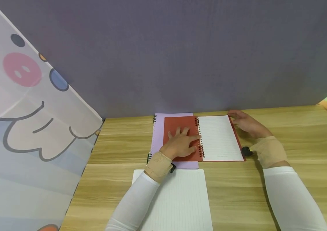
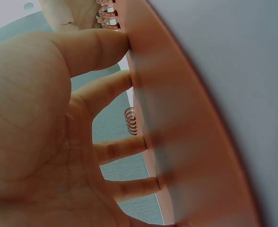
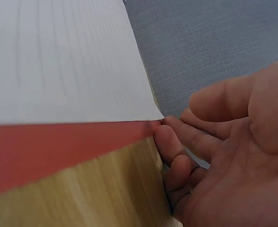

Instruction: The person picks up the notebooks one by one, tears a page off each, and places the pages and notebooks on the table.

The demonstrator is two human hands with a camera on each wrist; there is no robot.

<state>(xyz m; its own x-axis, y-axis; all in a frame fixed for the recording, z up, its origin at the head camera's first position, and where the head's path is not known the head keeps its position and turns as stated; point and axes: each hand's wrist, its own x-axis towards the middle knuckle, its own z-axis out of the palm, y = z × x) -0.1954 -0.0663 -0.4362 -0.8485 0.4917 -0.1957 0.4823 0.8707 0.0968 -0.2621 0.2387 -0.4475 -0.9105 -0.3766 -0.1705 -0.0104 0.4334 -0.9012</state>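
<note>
The red notebook [image 1: 221,138] lies open towards the back of the tabletop [image 1: 117,138], its left cover over the purple notebook [image 1: 159,134] and its lined page to the right. The left hand [image 1: 179,144] is spread, grasping nothing, fingertips pressing on that cover beside the coil [image 1: 201,150]. The right hand [image 1: 244,122] touches the far right corner with loosely bent fingers, its thumb clear of the sheets, so it seems to have no firm hold. A sideways push there could skew the notebook, since its cover rests on another smooth one and both might slide; lifting the corner carelessly could crease the page or catch its holes on the coil. The left forearm crosses the lined paper [image 1: 183,199] in front and might drag it. No container shows; the coil simply binds the pages between the red covers.
</note>
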